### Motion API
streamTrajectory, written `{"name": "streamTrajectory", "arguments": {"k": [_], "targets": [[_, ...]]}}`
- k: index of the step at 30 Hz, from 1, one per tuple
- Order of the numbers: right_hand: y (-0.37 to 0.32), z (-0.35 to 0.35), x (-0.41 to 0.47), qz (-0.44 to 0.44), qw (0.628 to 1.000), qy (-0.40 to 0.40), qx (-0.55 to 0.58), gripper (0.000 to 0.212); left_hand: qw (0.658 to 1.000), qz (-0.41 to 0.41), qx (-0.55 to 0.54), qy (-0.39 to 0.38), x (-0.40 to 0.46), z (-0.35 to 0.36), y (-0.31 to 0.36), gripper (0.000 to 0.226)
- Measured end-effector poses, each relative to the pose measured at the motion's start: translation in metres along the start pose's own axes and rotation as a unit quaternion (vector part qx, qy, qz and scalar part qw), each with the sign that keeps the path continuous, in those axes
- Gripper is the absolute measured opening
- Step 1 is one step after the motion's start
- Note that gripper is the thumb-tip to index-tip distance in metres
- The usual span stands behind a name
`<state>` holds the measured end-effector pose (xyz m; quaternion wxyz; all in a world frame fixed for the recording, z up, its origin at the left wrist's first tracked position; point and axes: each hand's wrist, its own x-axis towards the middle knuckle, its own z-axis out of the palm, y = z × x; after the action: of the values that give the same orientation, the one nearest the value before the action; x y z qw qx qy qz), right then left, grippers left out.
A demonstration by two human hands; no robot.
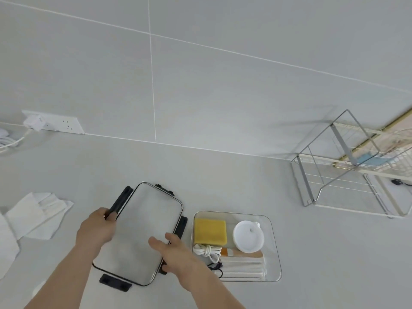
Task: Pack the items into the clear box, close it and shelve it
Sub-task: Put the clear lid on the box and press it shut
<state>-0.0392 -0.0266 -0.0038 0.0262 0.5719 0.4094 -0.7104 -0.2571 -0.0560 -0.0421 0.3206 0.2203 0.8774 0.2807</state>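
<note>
A clear lid with black clasps lies on the grey counter, left of the clear box. My left hand grips the lid's left edge at a black clasp. My right hand holds the lid's right edge, fingers on top. The box holds a yellow sponge, a white round cup, a coiled white cable, a wooden-handled brush, white sticks and a small black item.
A wire shelf rack stands at the right against the wall. Folded white cloths lie at the left. A wall socket with a white plug is at the far left.
</note>
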Motion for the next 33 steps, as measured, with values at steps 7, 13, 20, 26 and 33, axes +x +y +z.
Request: {"name": "streamTrajectory", "arguments": {"k": [7,13,20,26,33], "targets": [[-0.040,-0.030,-0.013,-0.083,0.937,-0.008,0.340,0.070,0.944,0.302,0.112,0.072,-0.067,-0.010,0.112,0.008],[-0.083,-0.128,-0.054,-0.175,0.870,-0.005,0.462,0.093,0.821,0.546,0.130,0.108,-0.128,0.023,0.146,0.011],[-0.054,-0.191,-0.088,-0.161,0.898,0.147,0.382,0.036,0.745,0.648,0.158,-0.027,-0.158,0.080,0.143,0.021],[0.011,-0.203,-0.096,-0.186,0.885,0.143,0.402,0.035,0.890,0.455,0.009,0.016,-0.154,0.102,0.112,0.021],[0.057,-0.204,-0.091,-0.188,0.906,0.191,0.328,0.049,0.988,-0.039,-0.118,-0.094,-0.141,0.127,0.060,0.042]]}}
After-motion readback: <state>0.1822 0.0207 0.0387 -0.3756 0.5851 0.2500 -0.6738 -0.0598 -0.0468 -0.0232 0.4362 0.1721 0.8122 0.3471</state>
